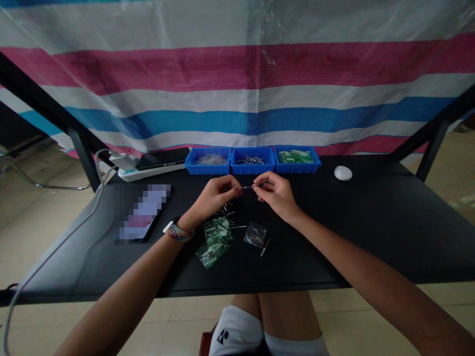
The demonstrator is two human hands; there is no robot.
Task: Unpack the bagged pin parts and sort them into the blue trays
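A thin metal pop rivet (pixel 247 187) spans the gap between my two hands, above the black table. My left hand (pixel 221 192) pinches its left end, fingers closed. At its right end, my right hand (pixel 272 192) grips it between thumb and fingertips. Several loose rivets (pixel 224 210) lie just below my left hand, partly hidden by it. Closer to me are green plastic packets (pixel 213 251) with rivets inside. A small clear bag (pixel 256 234) holding rivets lies right of them, and a single rivet (pixel 264 247) rests beside it.
Three blue bins line the back: clear bags in the left bin (pixel 208 168), loose rivets in the middle bin (pixel 253 168), green packets in the right bin (pixel 297 168). A phone (pixel 146 212), a power strip (pixel 156 172) and a white mouse-like object (pixel 343 173) lie around.
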